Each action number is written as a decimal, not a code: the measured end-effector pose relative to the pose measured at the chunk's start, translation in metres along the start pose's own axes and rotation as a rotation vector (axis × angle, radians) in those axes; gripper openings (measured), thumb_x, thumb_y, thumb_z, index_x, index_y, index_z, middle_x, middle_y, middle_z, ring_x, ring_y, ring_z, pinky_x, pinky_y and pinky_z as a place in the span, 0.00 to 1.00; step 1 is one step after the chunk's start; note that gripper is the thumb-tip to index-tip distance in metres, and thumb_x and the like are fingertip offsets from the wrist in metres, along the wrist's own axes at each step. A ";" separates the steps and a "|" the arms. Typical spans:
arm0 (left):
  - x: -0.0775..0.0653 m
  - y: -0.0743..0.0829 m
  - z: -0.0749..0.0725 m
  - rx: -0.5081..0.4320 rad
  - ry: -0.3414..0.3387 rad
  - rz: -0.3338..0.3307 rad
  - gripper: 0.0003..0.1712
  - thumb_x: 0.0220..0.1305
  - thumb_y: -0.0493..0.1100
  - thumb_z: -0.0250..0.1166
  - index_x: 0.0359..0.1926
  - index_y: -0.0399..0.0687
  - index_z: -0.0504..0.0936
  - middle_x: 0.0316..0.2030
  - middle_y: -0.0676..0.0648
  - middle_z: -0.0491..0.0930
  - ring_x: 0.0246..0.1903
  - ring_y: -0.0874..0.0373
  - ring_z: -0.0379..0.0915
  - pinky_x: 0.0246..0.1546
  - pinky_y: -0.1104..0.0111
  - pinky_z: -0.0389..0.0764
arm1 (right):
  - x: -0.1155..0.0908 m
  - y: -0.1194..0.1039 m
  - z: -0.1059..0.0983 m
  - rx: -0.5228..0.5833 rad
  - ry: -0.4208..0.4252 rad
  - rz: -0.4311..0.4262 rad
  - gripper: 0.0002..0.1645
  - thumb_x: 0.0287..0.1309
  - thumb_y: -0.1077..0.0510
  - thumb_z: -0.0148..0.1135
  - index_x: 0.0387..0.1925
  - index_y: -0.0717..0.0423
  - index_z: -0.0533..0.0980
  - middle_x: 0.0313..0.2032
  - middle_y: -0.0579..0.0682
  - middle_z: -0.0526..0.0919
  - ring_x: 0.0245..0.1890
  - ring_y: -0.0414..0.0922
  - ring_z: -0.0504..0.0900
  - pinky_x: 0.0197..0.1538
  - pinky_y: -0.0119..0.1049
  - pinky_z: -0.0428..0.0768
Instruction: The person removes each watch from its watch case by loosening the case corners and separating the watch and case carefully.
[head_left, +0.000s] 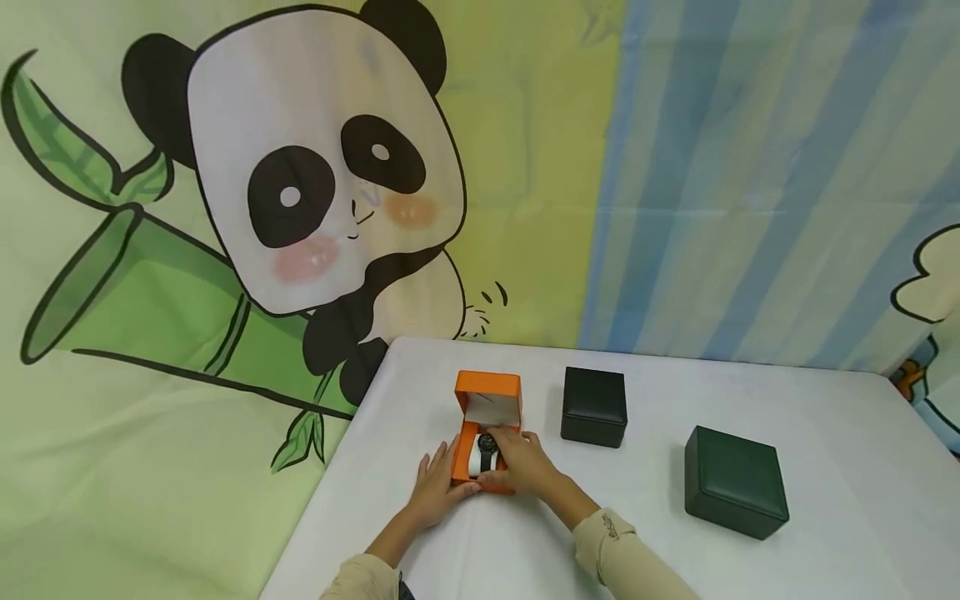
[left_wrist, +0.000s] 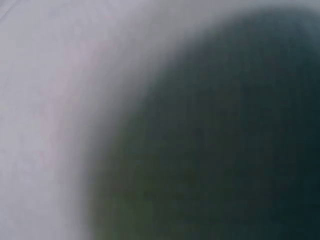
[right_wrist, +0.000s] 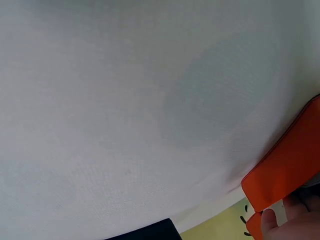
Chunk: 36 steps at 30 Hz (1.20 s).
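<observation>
In the head view, an open orange box (head_left: 487, 382) holds a watch (head_left: 487, 445) on a white cushion (head_left: 474, 461). The left hand (head_left: 437, 492), fingers extended, touches the box's left side; the right hand (head_left: 527, 463) spans the watch, whether gripping I cannot tell. Right of the orange box sit a black box (head_left: 594, 404), then a green box (head_left: 735, 479). The left wrist view is blurred. The right wrist view shows the right hand at the orange box.
</observation>
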<state>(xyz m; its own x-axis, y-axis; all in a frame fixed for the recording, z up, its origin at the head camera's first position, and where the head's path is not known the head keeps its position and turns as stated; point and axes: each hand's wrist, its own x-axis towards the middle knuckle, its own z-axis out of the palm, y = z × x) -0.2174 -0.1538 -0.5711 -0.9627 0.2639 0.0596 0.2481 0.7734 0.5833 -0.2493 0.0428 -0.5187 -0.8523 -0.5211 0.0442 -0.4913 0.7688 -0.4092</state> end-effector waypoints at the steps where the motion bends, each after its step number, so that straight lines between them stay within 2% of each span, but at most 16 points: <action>1: -0.003 -0.001 0.002 -0.008 -0.002 -0.007 0.54 0.54 0.67 0.56 0.70 0.42 0.45 0.66 0.38 0.57 0.68 0.41 0.44 0.64 0.45 0.38 | -0.003 -0.001 0.001 0.002 0.003 -0.002 0.49 0.45 0.32 0.61 0.62 0.55 0.63 0.61 0.52 0.69 0.61 0.47 0.67 0.59 0.53 0.62; 7: -0.012 -0.006 0.005 -0.078 -0.044 -0.055 0.56 0.53 0.69 0.57 0.71 0.45 0.43 0.68 0.41 0.55 0.69 0.42 0.40 0.65 0.47 0.34 | -0.019 -0.012 -0.008 0.006 0.041 -0.011 0.48 0.45 0.33 0.62 0.62 0.56 0.64 0.60 0.50 0.71 0.61 0.47 0.67 0.60 0.49 0.64; 11: -0.015 -0.006 -0.001 -0.108 -0.094 -0.092 0.58 0.51 0.70 0.58 0.71 0.46 0.41 0.69 0.41 0.52 0.69 0.41 0.39 0.65 0.45 0.33 | -0.028 -0.013 -0.018 -0.001 0.054 -0.006 0.48 0.45 0.34 0.63 0.62 0.58 0.64 0.61 0.52 0.70 0.62 0.48 0.67 0.59 0.48 0.66; 15: -0.015 0.004 -0.012 -0.097 -0.113 -0.099 0.60 0.51 0.68 0.60 0.71 0.43 0.39 0.70 0.38 0.47 0.69 0.38 0.37 0.65 0.43 0.34 | -0.039 -0.009 -0.030 0.027 0.071 -0.010 0.48 0.45 0.37 0.65 0.62 0.59 0.64 0.62 0.55 0.68 0.63 0.50 0.65 0.60 0.50 0.65; 17: -0.011 0.015 -0.019 -0.071 -0.098 -0.068 0.60 0.51 0.67 0.61 0.71 0.40 0.39 0.70 0.37 0.45 0.69 0.37 0.36 0.66 0.44 0.35 | -0.044 -0.006 -0.037 0.061 0.086 -0.007 0.48 0.45 0.38 0.66 0.62 0.59 0.63 0.62 0.56 0.68 0.64 0.51 0.64 0.60 0.52 0.64; 19: -0.005 0.030 -0.026 -0.045 -0.076 -0.001 0.60 0.51 0.65 0.62 0.70 0.37 0.40 0.70 0.35 0.44 0.68 0.36 0.35 0.65 0.42 0.36 | -0.050 -0.002 -0.047 0.085 0.104 0.001 0.48 0.44 0.39 0.66 0.62 0.59 0.63 0.62 0.56 0.67 0.65 0.52 0.63 0.60 0.53 0.63; 23: 0.008 0.063 -0.038 -0.001 -0.105 0.130 0.61 0.51 0.66 0.62 0.70 0.34 0.41 0.69 0.34 0.43 0.69 0.36 0.32 0.65 0.42 0.37 | -0.062 0.006 -0.067 0.079 0.146 0.024 0.48 0.44 0.39 0.66 0.63 0.57 0.62 0.63 0.56 0.66 0.65 0.52 0.62 0.61 0.53 0.62; 25: 0.013 0.076 -0.041 -0.018 -0.154 0.175 0.61 0.51 0.67 0.61 0.70 0.37 0.40 0.70 0.35 0.44 0.69 0.37 0.35 0.65 0.42 0.41 | -0.068 0.007 -0.076 0.075 0.154 0.028 0.48 0.44 0.39 0.65 0.63 0.57 0.62 0.64 0.56 0.65 0.65 0.52 0.62 0.61 0.53 0.62; 28: 0.019 0.092 -0.042 -0.114 -0.212 0.221 0.58 0.52 0.65 0.61 0.71 0.45 0.40 0.70 0.39 0.46 0.68 0.41 0.43 0.64 0.44 0.50 | -0.078 0.006 -0.086 0.082 0.160 0.009 0.48 0.44 0.38 0.65 0.63 0.57 0.62 0.64 0.57 0.64 0.65 0.52 0.63 0.61 0.53 0.62; 30: 0.025 0.101 -0.042 -0.174 -0.224 0.252 0.55 0.53 0.62 0.62 0.72 0.51 0.41 0.70 0.42 0.50 0.67 0.44 0.49 0.63 0.46 0.56 | -0.084 0.006 -0.093 0.087 0.167 -0.011 0.49 0.44 0.38 0.65 0.64 0.57 0.62 0.64 0.57 0.64 0.64 0.52 0.63 0.61 0.54 0.62; 32: 0.030 0.109 -0.043 -0.193 -0.219 0.293 0.52 0.54 0.60 0.63 0.72 0.55 0.43 0.69 0.44 0.52 0.67 0.46 0.53 0.62 0.48 0.59 | -0.088 0.005 -0.099 0.092 0.177 -0.021 0.49 0.43 0.39 0.66 0.64 0.57 0.61 0.64 0.57 0.64 0.64 0.52 0.63 0.61 0.54 0.62; 36: 0.032 0.119 -0.044 -0.178 -0.218 0.366 0.51 0.53 0.56 0.65 0.71 0.54 0.46 0.69 0.45 0.53 0.67 0.49 0.53 0.63 0.52 0.59 | -0.097 0.005 -0.105 0.092 0.178 -0.025 0.50 0.43 0.39 0.67 0.65 0.56 0.61 0.64 0.56 0.64 0.65 0.52 0.62 0.61 0.55 0.62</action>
<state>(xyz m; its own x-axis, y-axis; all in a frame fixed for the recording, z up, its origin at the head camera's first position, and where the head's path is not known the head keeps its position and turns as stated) -0.2231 -0.0788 -0.4638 -0.7651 0.6312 0.1270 0.5268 0.5003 0.6871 -0.1881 0.1359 -0.4293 -0.8622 -0.4599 0.2124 -0.5014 0.7153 -0.4868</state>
